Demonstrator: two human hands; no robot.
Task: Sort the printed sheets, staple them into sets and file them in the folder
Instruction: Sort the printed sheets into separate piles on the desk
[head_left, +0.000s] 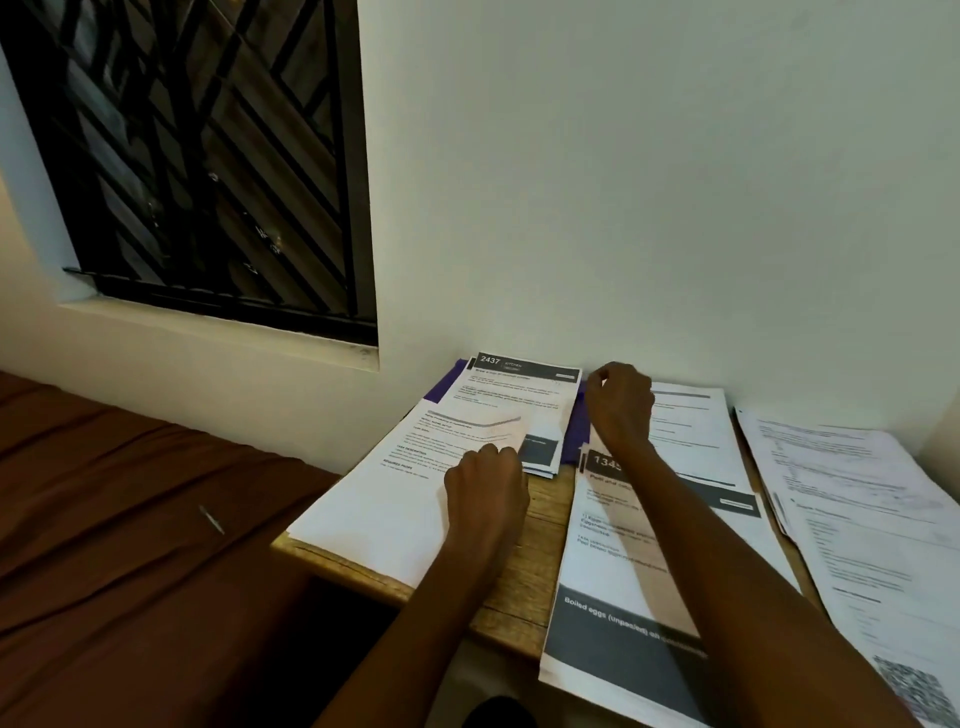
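Nearest, at the lower centre-right of the frame, a long white printed sheet with dark grey bands (631, 566) hangs a little over the front edge of the small wooden table (524, 582); its long axis runs from the near edge toward the wall, with its numbered header at the far end, so it reads from the person's seat. At lower right a loose spread of white text-covered sheets (872, 519) lies the same way, probably set aside as a separate pile. At centre-left, a tilted white sheet with a grey rule (395, 483) points its top up and right, its near corner past the table edge. The left hand (485, 491) rests on this sheet's right edge with fingers curled under, apparently pinching it to lift or slide it; the contact itself is hidden. Farther back, the right hand (618, 402) hovers curled, and I cannot tell if it grasps anything. Beyond, against the wall, a white sheet headed 2437 (519, 395) lies on a purple folder (571, 431), likely the filing spot. No stapler is visible.
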